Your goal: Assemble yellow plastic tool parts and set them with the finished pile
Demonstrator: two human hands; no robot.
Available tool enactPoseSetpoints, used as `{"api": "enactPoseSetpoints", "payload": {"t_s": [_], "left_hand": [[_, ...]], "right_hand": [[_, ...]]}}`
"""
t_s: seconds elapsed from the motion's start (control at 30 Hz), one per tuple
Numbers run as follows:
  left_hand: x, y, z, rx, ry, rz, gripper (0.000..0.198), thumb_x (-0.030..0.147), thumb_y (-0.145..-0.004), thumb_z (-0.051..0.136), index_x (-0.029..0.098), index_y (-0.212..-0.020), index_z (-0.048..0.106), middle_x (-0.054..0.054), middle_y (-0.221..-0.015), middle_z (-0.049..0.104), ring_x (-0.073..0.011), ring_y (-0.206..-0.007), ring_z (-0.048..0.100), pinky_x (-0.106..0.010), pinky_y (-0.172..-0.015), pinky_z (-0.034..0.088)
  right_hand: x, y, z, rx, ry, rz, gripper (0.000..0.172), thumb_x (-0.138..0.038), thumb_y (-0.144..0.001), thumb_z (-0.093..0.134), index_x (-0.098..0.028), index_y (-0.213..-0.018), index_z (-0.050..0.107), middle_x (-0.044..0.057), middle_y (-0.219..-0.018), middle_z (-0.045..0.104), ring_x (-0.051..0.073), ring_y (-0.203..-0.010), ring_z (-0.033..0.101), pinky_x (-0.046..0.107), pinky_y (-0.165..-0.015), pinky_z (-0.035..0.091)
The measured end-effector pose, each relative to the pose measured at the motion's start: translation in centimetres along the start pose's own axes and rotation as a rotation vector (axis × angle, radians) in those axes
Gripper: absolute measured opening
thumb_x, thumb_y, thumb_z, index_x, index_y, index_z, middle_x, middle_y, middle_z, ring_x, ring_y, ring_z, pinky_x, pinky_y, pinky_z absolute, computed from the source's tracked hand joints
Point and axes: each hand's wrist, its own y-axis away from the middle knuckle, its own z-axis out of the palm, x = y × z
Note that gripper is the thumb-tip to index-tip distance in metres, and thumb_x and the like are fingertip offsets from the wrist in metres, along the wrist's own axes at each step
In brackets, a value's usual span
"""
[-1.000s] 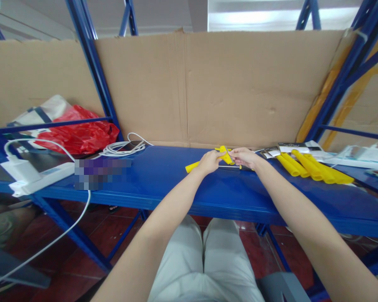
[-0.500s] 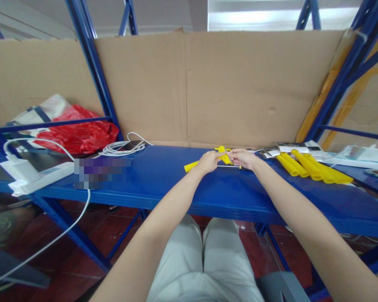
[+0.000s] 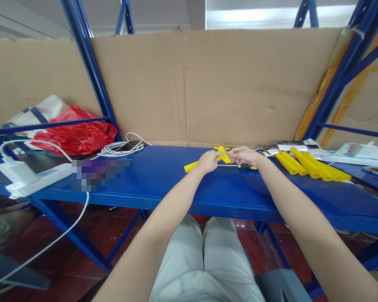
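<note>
My left hand [image 3: 208,161] is closed on a small yellow plastic part [image 3: 224,154], which sticks out past its fingertips. From the other side my right hand [image 3: 244,155] meets it, its fingers pinched against a thin greyish piece too small to name. Beneath both hands a screwdriver [image 3: 248,166] with a black and yellow handle lies on the blue shelf [image 3: 163,180], its shaft pointing left. A yellow tube [image 3: 190,167] rests partly behind my left hand and wrist. Behind the hands, another yellow piece is partly covered.
Several yellow tubes [image 3: 305,164] lie to the right, near small packets [image 3: 297,145] and a white power strip [image 3: 354,158]. To the left are a coiled white cable [image 3: 121,149], a red plastic bag [image 3: 78,132] and another power strip [image 3: 44,179]. Cardboard [image 3: 233,84] stands along the back.
My right hand has shifted slightly, uncovering more of the screwdriver's handle. The yellow part stays between my hands, and the whole view has moved a little.
</note>
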Motion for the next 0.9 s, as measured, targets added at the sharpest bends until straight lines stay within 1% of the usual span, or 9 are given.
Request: {"api": "enactPoseSetpoints", "payload": {"t_s": [0.1, 0.17, 0.27, 0.43, 0.5, 0.6, 0.77, 0.83, 0.9], "left_hand": [[-0.1, 0.0, 0.1, -0.018, -0.018, -0.006, 0.043, 0.015, -0.093, 0.056, 0.026, -0.133, 0.063, -0.008, -0.124, 0.069, -0.0207, -0.113, 0.064, -0.03, -0.1, 0.048], [-0.1, 0.0, 0.1, -0.027, -0.029, -0.005, 0.043, 0.016, -0.093, 0.055, 0.026, -0.134, 0.062, -0.008, -0.124, 0.069, -0.0205, -0.114, 0.064, -0.029, -0.1, 0.048], [-0.1, 0.0, 0.1, -0.031, -0.032, 0.002, 0.043, 0.015, -0.094, 0.054, 0.024, -0.135, 0.061, -0.008, -0.125, 0.069, -0.0205, -0.114, 0.064, -0.029, -0.1, 0.047], [0.2, 0.1, 0.0, -0.032, -0.02, 0.002, 0.042, 0.016, -0.093, 0.055, 0.024, -0.134, 0.062, -0.009, -0.127, 0.068, -0.0212, -0.116, 0.063, -0.029, -0.101, 0.047], [0.3, 0.1, 0.0, -0.031, -0.016, -0.002, 0.042, 0.016, -0.093, 0.055, 0.024, -0.133, 0.063, -0.009, -0.127, 0.068, -0.0214, -0.116, 0.064, -0.03, -0.102, 0.047], [0.4, 0.1, 0.0, -0.025, -0.013, -0.008, 0.041, 0.017, -0.093, 0.056, 0.025, -0.133, 0.063, -0.008, -0.127, 0.068, -0.0216, -0.116, 0.064, -0.032, -0.102, 0.047], [0.3, 0.1, 0.0, -0.017, -0.01, 0.001, 0.041, 0.017, -0.092, 0.057, 0.026, -0.132, 0.064, -0.007, -0.126, 0.069, -0.0211, -0.115, 0.064, -0.031, -0.102, 0.048], [0.2, 0.0, 0.1, -0.021, -0.011, 0.008, 0.042, 0.016, -0.092, 0.056, 0.026, -0.132, 0.064, -0.007, -0.126, 0.068, -0.0207, -0.115, 0.064, -0.031, -0.101, 0.048], [0.1, 0.0, 0.2, -0.024, -0.01, 0.011, 0.042, 0.017, -0.093, 0.056, 0.027, -0.133, 0.063, -0.006, -0.126, 0.068, -0.0203, -0.115, 0.064, -0.03, -0.101, 0.048]], "right_hand": [[0.5, -0.1, -1.9, 0.064, 0.446, 0.018, 0.014, -0.027, -0.078, 0.07, -0.016, -0.07, 0.068, 0.005, -0.071, 0.067, 0.013, -0.063, 0.057, 0.023, -0.059, 0.045], [0.9, 0.0, -3.3, 0.08, 0.705, 0.079, 0.012, -0.027, -0.074, 0.073, -0.017, -0.067, 0.07, 0.006, -0.077, 0.071, 0.018, -0.075, 0.064, 0.026, -0.07, 0.049], [1.4, 0.6, -5.5, 0.015, 0.859, 0.166, 0.024, -0.043, -0.073, 0.072, -0.019, -0.074, 0.075, 0.007, -0.085, 0.074, 0.024, -0.084, 0.067, 0.03, -0.075, 0.051], [1.4, 2.2, -7.6, -0.145, 0.85, 0.187, 0.042, -0.06, -0.061, 0.077, -0.022, -0.079, 0.078, 0.007, -0.094, 0.075, 0.027, -0.092, 0.067, 0.031, -0.075, 0.051], [1.3, 2.5, -7.8, -0.179, 0.829, 0.229, 0.047, -0.063, -0.057, 0.078, -0.022, -0.082, 0.077, 0.006, -0.095, 0.074, 0.026, -0.09, 0.066, 0.03, -0.07, 0.051], [1.2, 2.5, -7.1, -0.208, 0.782, 0.271, 0.052, -0.065, -0.054, 0.079, -0.021, -0.081, 0.075, 0.006, -0.085, 0.071, 0.023, -0.08, 0.064, 0.028, -0.062, 0.049], [1.3, 1.7, -4.4, -0.144, 0.663, 0.099, 0.047, -0.063, -0.055, 0.081, -0.019, -0.069, 0.07, 0.005, -0.075, 0.068, 0.02, -0.073, 0.061, 0.026, -0.058, 0.045], [1.5, 1.2, -3.9, -0.123, 0.585, 0.066, 0.047, -0.064, -0.061, 0.078, -0.019, -0.072, 0.071, 0.006, -0.076, 0.069, 0.019, -0.073, 0.061, 0.025, -0.058, 0.046], [1.9, 0.8, -4.4, -0.008, 0.518, 0.057, 0.044, -0.061, -0.072, 0.072, -0.018, -0.082, 0.073, 0.008, -0.081, 0.071, 0.019, -0.074, 0.063, 0.026, -0.062, 0.048]]}}
